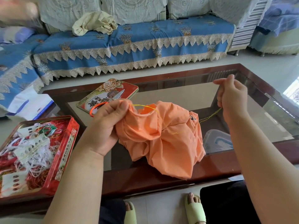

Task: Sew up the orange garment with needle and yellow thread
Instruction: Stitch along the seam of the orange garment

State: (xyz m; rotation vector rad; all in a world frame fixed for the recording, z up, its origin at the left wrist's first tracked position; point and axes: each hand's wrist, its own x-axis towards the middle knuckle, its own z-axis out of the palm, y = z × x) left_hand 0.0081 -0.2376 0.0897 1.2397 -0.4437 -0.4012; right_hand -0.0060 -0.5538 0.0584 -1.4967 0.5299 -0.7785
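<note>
Left hand (105,126) gripping a bunched edge of the orange garment (161,139), draped over the near rim of the glass table (161,178). Right hand (231,97) raised at right, fingers curled, pinching the yellow thread (210,116) running back to the cloth; needle too small to make out.

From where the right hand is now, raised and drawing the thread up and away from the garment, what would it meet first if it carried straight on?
Nothing, as far as shown: the right hand has open air above the glass table; depth is unclear.

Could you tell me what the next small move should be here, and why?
Probably draw the right hand farther up and away: the yellow thread it pinches sags in a loose loop, while the left hand grips the orange garment at the seam.
</note>
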